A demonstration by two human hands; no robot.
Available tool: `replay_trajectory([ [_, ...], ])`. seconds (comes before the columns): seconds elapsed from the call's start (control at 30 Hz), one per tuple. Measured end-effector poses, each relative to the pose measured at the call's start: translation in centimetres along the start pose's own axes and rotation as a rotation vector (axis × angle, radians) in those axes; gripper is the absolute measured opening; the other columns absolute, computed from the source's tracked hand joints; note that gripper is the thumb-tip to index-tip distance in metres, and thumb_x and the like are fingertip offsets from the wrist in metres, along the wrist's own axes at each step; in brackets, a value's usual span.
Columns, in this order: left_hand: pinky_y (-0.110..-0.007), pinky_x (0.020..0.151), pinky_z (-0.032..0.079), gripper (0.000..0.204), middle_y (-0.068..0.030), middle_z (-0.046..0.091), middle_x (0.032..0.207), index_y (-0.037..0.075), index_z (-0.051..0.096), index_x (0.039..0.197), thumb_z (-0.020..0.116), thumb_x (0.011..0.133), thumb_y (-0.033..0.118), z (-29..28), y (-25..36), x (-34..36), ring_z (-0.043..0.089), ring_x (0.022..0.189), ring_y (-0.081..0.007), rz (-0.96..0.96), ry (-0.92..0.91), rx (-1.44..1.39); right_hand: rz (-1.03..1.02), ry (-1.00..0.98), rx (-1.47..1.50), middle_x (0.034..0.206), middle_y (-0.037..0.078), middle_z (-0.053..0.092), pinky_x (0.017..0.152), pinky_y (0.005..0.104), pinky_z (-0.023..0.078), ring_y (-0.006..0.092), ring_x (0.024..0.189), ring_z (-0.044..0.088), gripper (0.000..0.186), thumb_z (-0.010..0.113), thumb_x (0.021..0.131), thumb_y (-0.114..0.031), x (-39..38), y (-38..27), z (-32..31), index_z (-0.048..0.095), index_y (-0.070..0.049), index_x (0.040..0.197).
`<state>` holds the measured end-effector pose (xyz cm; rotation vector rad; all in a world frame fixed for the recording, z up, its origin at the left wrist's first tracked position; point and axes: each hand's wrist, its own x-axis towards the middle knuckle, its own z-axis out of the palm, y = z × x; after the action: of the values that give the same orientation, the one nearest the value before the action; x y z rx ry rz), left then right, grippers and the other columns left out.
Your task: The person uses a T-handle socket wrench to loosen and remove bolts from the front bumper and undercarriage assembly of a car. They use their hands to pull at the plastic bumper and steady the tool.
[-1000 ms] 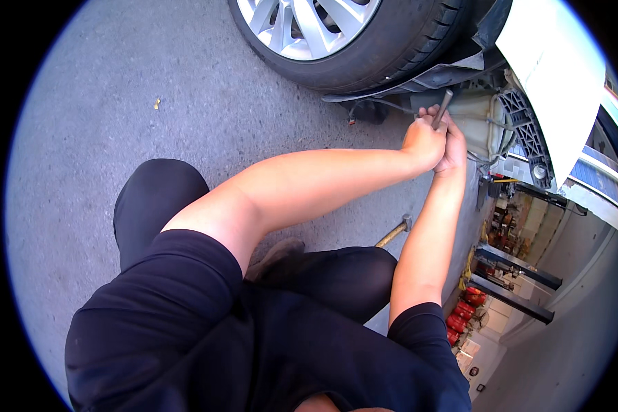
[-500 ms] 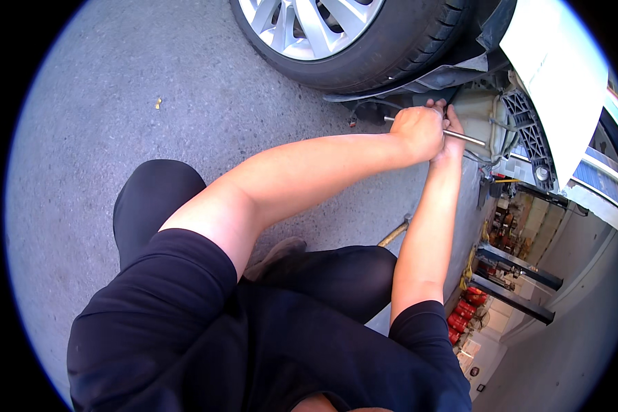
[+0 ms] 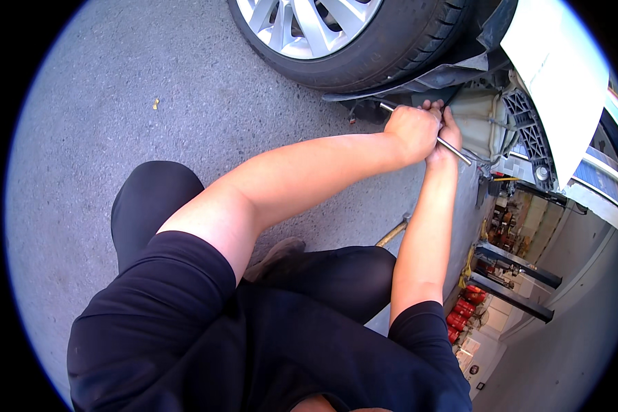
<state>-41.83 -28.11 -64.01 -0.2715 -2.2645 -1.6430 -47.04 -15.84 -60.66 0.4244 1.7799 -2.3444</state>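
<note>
My left hand (image 3: pixel 412 134) is closed around a straight metal bar (image 3: pixel 453 150). One bar end sticks out at the upper left of the fist, the other at the lower right. Right behind it, my right hand (image 3: pixel 448 141) is turned palm up, with its fingers curled. The left fist covers part of it, and whatever its fingers close on is hidden. Both hands are beside the opened front corner of a car, close to a pale plastic housing (image 3: pixel 475 118) and below the dark wheel-arch liner (image 3: pixel 419 84).
A car tyre (image 3: pixel 398 58) with a silver rim (image 3: pixel 309 27) stands beyond the hands. A white body panel (image 3: pixel 553 75) and black bracket (image 3: pixel 527 127) hang at the right. A yellowish handle (image 3: pixel 393 234) lies near my knee. Lift arms (image 3: pixel 515 299) and red containers (image 3: pixel 463 309) are farther right.
The metal bar has turned clockwise: its left end is higher and its right end lower. My left hand has shifted slightly left with it, while my right hand stays nearly in place.
</note>
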Motion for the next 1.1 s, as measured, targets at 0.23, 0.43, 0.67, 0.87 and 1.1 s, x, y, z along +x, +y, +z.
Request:
replay_trajectory([
  [0.23,-0.043,0.075,0.054,0.039,-0.0165,0.071,0.094,-0.002,0.058,0.122,0.049,0.09,0.017,-1.5,0.7,0.8,0.071,0.083,-0.0304,0.024,-0.111,0.162,0.006,-0.043,0.119,0.095,0.012,0.063,0.097,0.0466,0.047,0.0286,0.095,0.062,0.027,0.037,0.105,-0.026,0.4,0.1,0.1,0.054,-0.005,0.103],
  [0.43,-0.043,0.07,0.057,0.034,-0.0189,0.071,0.088,-0.003,0.063,0.113,0.052,0.087,0.017,-1.2,0.4,0.9,0.071,0.077,-0.0323,0.03,-0.017,0.118,0.001,-0.009,0.087,0.094,0.013,0.063,0.096,0.0464,0.047,0.0283,0.096,0.062,0.026,0.038,0.105,-0.026,0.5,0.0,0.7,0.053,-0.005,0.103],
  [0.67,-0.043,0.075,0.055,0.036,-0.0191,0.071,0.094,-0.004,0.061,0.116,0.051,0.088,0.016,-1.7,0.7,1.3,0.071,0.082,-0.0314,0.011,-0.113,0.111,-0.004,0.016,0.097,0.094,0.012,0.062,0.094,0.0479,0.048,0.029,0.094,0.062,0.027,0.038,0.105,-0.026,0.5,-0.1,0.5,0.054,-0.005,0.103],
  [0.87,-0.044,0.073,0.056,0.034,-0.0204,0.07,0.09,-0.004,0.062,0.112,0.051,0.087,0.017,-1.4,0.7,1.2,0.07,0.082,-0.0336,-0.005,-0.072,0.064,-0.008,-0.013,0.1,0.094,0.012,0.062,0.095,0.0472,0.049,0.0285,0.093,0.063,0.026,0.04,0.105,-0.026,0.6,-0.2,0.5,0.055,-0.005,0.102],
  [1.1,-0.045,0.073,0.056,0.034,-0.0206,0.07,0.09,-0.003,0.062,0.111,0.05,0.088,0.018,-1.3,0.7,1.3,0.07,0.081,-0.0345,-0.014,-0.045,-0.011,-0.019,0.061,0.058,0.094,0.011,0.063,0.095,0.0448,0.049,0.0276,0.094,0.063,0.026,0.041,0.104,-0.026,0.3,-0.6,1.1,0.055,-0.004,0.104],
])
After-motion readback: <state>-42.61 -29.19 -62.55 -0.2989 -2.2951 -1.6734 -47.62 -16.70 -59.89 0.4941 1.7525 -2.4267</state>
